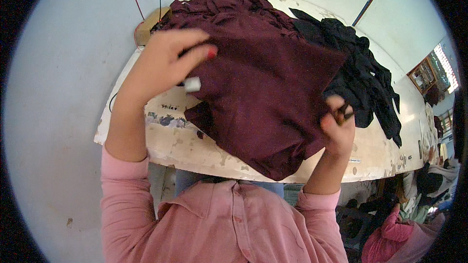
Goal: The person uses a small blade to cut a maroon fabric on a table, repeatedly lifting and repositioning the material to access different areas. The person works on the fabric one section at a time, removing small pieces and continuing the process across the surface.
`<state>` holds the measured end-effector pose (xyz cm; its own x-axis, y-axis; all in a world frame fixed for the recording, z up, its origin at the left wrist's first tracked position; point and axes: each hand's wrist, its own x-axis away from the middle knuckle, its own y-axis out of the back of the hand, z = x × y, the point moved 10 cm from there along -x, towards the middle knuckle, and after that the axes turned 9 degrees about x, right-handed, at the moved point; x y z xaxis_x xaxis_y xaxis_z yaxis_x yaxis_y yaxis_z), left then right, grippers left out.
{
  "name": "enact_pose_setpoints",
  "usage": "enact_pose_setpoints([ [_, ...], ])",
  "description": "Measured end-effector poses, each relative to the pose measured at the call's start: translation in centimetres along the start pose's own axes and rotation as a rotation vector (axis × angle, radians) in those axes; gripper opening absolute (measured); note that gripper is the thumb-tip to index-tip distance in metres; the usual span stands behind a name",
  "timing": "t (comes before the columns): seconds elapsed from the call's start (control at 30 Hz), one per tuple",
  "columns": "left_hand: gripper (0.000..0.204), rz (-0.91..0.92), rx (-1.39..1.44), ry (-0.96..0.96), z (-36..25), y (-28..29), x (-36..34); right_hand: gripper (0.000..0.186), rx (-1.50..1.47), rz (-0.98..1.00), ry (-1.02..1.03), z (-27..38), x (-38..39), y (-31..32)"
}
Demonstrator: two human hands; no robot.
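A maroon cloth garment piece lies spread in front of me, its near corner reaching the table's front edge. My left hand, slightly blurred, is over its left edge with fingers stretched out and the thumb apart. At the cloth's right edge, my right hand is closed around a small dark tool with a brownish part, perhaps thread snips. Most of that tool is hidden by the fingers. A small white block-like thing shows beneath my left hand, beside the cloth.
More crumpled maroon cloth is heaped at the back, with black garments piled on the right. The pale, worn table has a curved-looking front edge. A wooden box with wires stands back left. Another person sits at lower right.
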<state>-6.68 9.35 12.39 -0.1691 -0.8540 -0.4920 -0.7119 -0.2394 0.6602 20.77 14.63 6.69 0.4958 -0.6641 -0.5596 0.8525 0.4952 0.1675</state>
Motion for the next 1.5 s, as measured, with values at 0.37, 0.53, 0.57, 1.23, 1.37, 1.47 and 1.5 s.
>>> enact_pose_setpoints([
  [0.37,0.031,0.5,0.06,0.179,0.8,-8.5,12.8,0.07,0.516,0.172,-0.065,-6.6,-5.6,-8.5],
  [0.53,0.031,0.432,-0.047,0.286,2.0,-6.6,14.0,0.04,0.695,0.268,-0.033,-7.5,-7.7,-13.2],
  [0.57,0.031,0.379,-0.094,0.303,2.5,-5.6,14.3,0.021,0.582,0.02,0.058,-5.9,-9.1,-10.3],
  [1.23,0.018,-0.079,-0.12,0.364,7.6,-1.4,11.6,0.033,0.724,-0.427,-0.286,-6.0,-3.4,7.9],
  [1.37,0.054,-0.022,-0.118,0.42,6.8,-5.7,11.0,0.049,0.934,-0.197,-0.159,-5.5,-5.7,2.4],
  [1.47,0.079,-0.007,-0.261,0.351,4.8,-8.1,11.6,0.046,1.039,0.034,-0.25,-8.4,-5.4,1.6],
  [1.5,0.087,0.005,-0.329,0.332,4.3,-8.7,12.0,0.042,0.974,-0.034,-0.267,-8.4,-5.7,3.0],
])
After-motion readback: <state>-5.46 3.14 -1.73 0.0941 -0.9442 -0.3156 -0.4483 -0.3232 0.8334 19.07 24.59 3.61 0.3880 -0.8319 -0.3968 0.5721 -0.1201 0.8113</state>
